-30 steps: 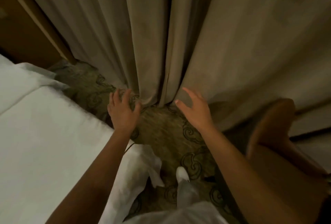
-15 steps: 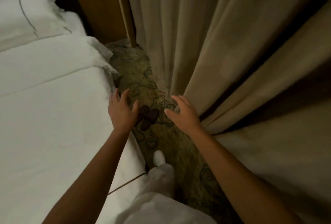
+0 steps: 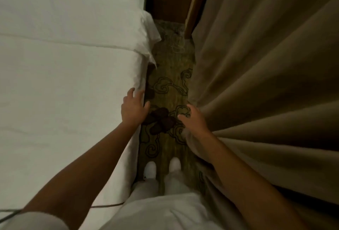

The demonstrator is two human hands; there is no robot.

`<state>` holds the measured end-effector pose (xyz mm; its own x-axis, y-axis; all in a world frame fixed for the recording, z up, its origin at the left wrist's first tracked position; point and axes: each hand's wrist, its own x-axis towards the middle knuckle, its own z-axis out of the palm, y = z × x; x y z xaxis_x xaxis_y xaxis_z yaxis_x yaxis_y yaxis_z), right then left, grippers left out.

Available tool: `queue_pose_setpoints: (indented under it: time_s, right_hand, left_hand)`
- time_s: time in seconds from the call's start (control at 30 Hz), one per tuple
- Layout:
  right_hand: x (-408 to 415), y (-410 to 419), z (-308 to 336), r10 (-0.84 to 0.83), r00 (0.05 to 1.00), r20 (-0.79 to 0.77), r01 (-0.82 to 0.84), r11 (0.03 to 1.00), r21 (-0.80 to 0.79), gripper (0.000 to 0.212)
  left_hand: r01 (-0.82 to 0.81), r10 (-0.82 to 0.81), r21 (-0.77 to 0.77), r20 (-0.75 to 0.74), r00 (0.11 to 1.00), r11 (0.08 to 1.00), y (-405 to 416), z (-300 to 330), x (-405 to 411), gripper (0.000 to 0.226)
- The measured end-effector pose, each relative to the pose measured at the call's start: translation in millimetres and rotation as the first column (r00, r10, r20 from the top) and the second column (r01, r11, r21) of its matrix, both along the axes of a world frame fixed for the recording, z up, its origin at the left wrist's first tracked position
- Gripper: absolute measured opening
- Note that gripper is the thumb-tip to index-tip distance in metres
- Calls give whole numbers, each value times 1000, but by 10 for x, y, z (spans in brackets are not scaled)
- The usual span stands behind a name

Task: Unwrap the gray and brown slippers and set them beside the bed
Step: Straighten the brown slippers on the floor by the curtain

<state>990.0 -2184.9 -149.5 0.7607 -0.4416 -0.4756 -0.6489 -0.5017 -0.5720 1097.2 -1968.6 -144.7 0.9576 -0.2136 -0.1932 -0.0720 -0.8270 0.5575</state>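
No slippers show anywhere, wrapped or bare, so the task looks barely begun. The left hand [image 3: 134, 106] and right hand [image 3: 192, 119] hang spread and empty over the patterned carpet [image 3: 172, 75] between bed [image 3: 64, 82] and curtain [image 3: 266, 82].

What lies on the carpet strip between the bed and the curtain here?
On the patterned carpet: the person's white shoes and dark blotches, seemingly woven pattern. No slippers visible. Both open hands and the curtain hem cover parts.
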Motion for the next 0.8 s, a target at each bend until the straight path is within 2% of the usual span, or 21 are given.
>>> queue_pose_setpoints:
  time_s: [0.07,0.17,0.3,0.4,0.53,0.67,0.8]
  right_hand:
    - [224,-143,-124,12,999,-35,-11,1000,27,76]
    - [578,-335,-340,97,993,-60,-94,994,46,78]
    - [1056,-519,-797,207,971,-121,-201,978,58,79]
    - [1365,-550,-1200,241,964,-115,-235,970,60,77]
    - [1649,-530,-2065,210,963,-168,-195,976,99,73]
    - [1763,-494,-3157,129,965,-227,-112,990,87,63]
    - [1788,-473,-4212,158,939,-305,-128,985,117,69]
  left_hand:
    - [-66,66,-5,-42,997,998,-34,-129,85,56]
    - [-83,83,13,-34,996,996,-147,-332,225,55]
    - [-15,20,97,-51,999,995,-356,-717,559,56]
    - [5,2,95,-68,998,995,-490,-1102,861,58]
    - [22,-12,61,-167,986,998,-689,-1977,1159,59]
    - [99,-74,69,-300,951,993,-853,-3160,1286,60]
    - [111,-61,100,-404,913,989,-963,-4341,1326,60]
